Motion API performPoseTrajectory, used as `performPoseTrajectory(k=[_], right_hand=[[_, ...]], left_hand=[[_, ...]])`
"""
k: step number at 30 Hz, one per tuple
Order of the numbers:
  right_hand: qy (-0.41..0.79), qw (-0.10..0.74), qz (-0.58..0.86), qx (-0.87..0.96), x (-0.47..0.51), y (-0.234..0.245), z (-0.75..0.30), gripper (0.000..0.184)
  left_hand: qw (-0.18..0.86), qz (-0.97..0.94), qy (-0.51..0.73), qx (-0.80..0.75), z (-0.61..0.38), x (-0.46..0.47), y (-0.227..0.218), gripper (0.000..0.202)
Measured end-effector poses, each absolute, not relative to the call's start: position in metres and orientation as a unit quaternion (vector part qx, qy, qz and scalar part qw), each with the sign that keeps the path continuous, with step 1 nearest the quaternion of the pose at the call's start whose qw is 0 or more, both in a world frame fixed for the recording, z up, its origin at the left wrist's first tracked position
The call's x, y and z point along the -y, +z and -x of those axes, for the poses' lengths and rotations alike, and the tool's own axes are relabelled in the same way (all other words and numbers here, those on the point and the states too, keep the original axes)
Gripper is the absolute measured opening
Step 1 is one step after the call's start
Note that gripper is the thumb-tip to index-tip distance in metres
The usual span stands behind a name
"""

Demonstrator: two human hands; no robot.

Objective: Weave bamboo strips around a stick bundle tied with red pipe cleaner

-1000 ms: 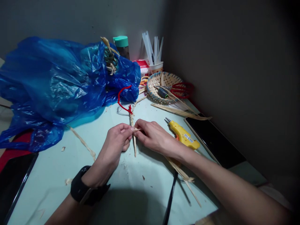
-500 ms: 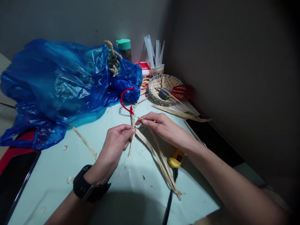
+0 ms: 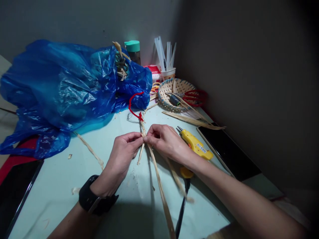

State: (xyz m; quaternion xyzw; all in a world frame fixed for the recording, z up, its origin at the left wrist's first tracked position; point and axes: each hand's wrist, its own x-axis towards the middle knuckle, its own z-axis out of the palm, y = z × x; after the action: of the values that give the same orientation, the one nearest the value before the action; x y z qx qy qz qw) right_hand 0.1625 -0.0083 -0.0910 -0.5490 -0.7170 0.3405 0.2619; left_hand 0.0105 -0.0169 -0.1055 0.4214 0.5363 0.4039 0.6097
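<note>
Both hands meet over a thin braid of pale dried husk strips (image 3: 143, 127), bound with red cord (image 3: 132, 105) at its far end. My left hand (image 3: 126, 147) pinches the braid between thumb and forefinger. Right beside it, my right hand (image 3: 163, 139) is also closed on the braid, thumb against the left fingertips. One long loose strip (image 3: 159, 179) trails from the fingers toward the near edge. Another strip (image 3: 178, 181) hangs under my right wrist, its tip blurred. A short end (image 3: 140, 156) sticks out below my left fingers.
A yellow glue gun (image 3: 196, 142) with a black cable lies right of my hand. A woven basket (image 3: 165, 103) holds red-handled scissors (image 3: 195, 97). A blue plastic bag (image 3: 62, 83) bulges at left. Dark-screened devices (image 3: 229, 152) (image 3: 17, 192) flank the work, with a straw-filled cup (image 3: 168, 73) behind.
My right hand has come down and left to meet my left fingertips at the braid. The long strips have swung apart, and the glue gun's body is now uncovered.
</note>
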Motion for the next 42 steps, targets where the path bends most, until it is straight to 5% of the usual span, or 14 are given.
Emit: performPoseTrajectory(k=[18, 33, 42], right_hand=[[0.353, 0.234, 0.514, 0.746, -0.004, -0.096, -0.168, 0.019], [0.597, 0.279, 0.425, 0.620, -0.007, -0.100, -0.168, 0.033], [0.604, 0.277, 0.427, 0.613, -0.005, -0.090, -0.168, 0.035]], left_hand=[[0.576, -0.442, 0.416, -0.548, -0.013, 0.018, -0.103, 0.020], [0.627, -0.376, 0.406, -0.549, -0.012, 0.013, -0.094, 0.025], [0.631, -0.374, 0.406, -0.544, -0.007, 0.006, -0.100, 0.022]])
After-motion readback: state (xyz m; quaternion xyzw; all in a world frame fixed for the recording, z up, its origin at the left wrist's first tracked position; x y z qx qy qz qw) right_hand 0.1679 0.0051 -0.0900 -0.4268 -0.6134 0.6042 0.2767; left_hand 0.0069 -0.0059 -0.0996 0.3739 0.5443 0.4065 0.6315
